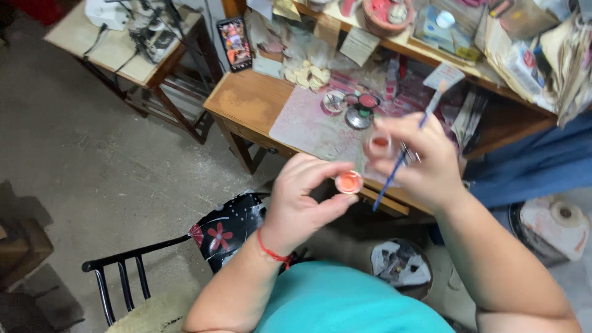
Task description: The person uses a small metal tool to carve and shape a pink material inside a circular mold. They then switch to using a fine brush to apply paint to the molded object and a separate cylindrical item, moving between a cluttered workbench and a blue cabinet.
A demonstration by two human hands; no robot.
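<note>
My left hand [299,200] pinches the small orange paint pot [349,182] by its rim above the desk edge [246,117] — my right hand [419,161] grips a lid [380,142] and blue brush [394,169] — a loose pinch could tip paint onto me.

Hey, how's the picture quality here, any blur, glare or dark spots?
Head view: light is soft and even, no strong glare; the right hand with the brush looks slightly motion-blurred, the left hand and small orange pot are sharper; the floor at far left is dim.
</note>
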